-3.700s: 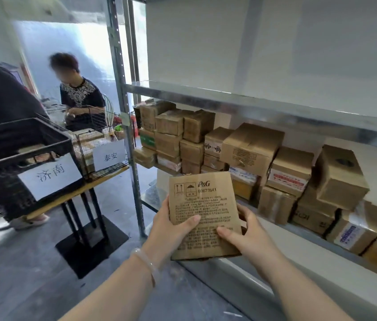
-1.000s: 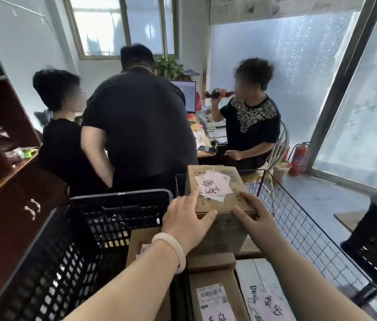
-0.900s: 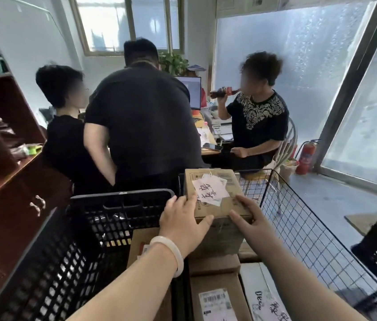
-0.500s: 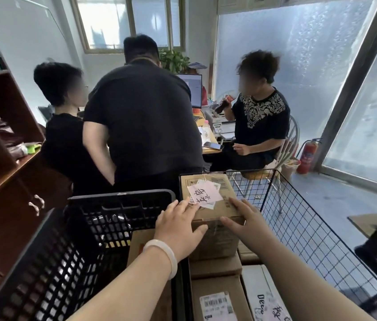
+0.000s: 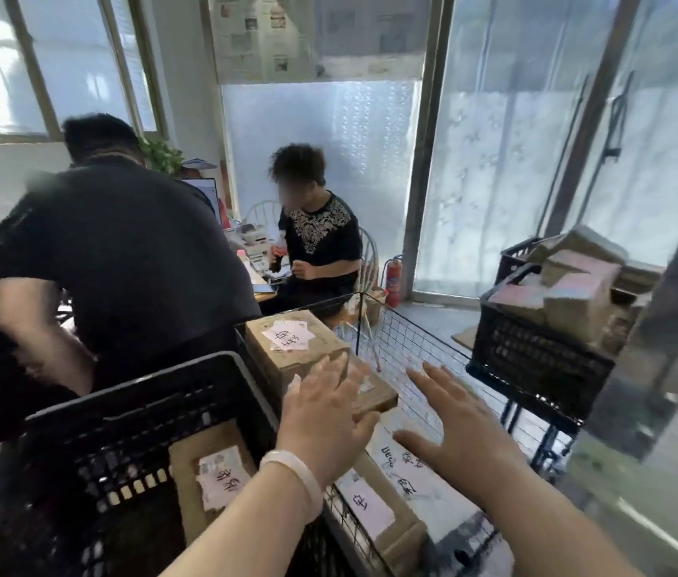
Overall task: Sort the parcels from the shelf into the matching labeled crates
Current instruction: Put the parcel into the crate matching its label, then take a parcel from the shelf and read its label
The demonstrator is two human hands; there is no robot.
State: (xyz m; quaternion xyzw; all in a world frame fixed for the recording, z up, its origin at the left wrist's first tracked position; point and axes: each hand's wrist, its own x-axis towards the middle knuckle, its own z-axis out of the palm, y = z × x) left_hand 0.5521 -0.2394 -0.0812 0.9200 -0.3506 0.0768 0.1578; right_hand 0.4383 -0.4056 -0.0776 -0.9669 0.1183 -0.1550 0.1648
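Observation:
A brown cardboard parcel (image 5: pixel 293 347) with a white handwritten label sits on top of other parcels inside the wire basket (image 5: pixel 416 364). My left hand (image 5: pixel 326 418) hovers open just in front of it, fingers spread, a pale bangle on the wrist. My right hand (image 5: pixel 453 426) is open too, fingers straight, above the basket and to the right of the parcel. Neither hand holds anything. More labelled parcels (image 5: pixel 374 505) lie lower in the basket.
A black plastic crate (image 5: pixel 120 431) at the left holds a labelled parcel (image 5: pixel 212 476). Another black crate (image 5: pixel 537 356) piled with parcels stands at the right on a stand. Two people in black shirts are close behind the crates. A red fire extinguisher (image 5: pixel 393 281) stands by the glass wall.
Both hands have let go of the labelled parcel, which now rests in the wire basket, and pulled back open. The view has swung right and up.

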